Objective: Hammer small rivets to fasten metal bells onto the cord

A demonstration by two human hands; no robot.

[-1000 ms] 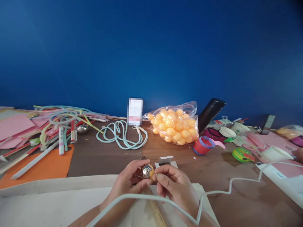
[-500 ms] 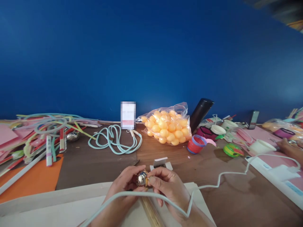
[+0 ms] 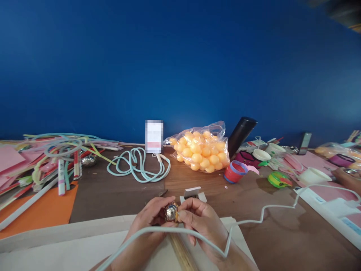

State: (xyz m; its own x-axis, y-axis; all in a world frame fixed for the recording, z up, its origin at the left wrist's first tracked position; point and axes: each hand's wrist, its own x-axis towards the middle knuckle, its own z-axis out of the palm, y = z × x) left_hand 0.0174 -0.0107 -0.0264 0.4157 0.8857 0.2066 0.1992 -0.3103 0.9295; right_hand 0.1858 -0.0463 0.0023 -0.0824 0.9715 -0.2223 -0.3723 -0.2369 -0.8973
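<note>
Both my hands meet low in the middle of the view around a small ball (image 3: 171, 212), shiny silver on the left and orange on the right. My left hand (image 3: 150, 218) cups the silver side with curled fingers. My right hand (image 3: 199, 220) pinches the orange side with thumb and fingertips. A pale cable (image 3: 254, 214) loops over my right wrist and across both forearms. Just beyond my fingers sits a small open white box (image 3: 192, 193). Under my hands lie a cream fabric sheet (image 3: 70, 241) and a wooden stick (image 3: 182, 254).
A plastic bag of orange balls (image 3: 200, 152) stands behind, with a mint skipping rope (image 3: 139, 165) to its left. Straws, pens and coloured paper (image 3: 50, 162) crowd the left. Red cup (image 3: 234, 172), black cylinder (image 3: 241, 131), white cups (image 3: 311, 175) and another person's hand (image 3: 348, 177) are at right.
My hands and the ball have hardly moved; the fingers shifted slightly on the ball. The view swung a little, and the other person's hand came further in at the right.
</note>
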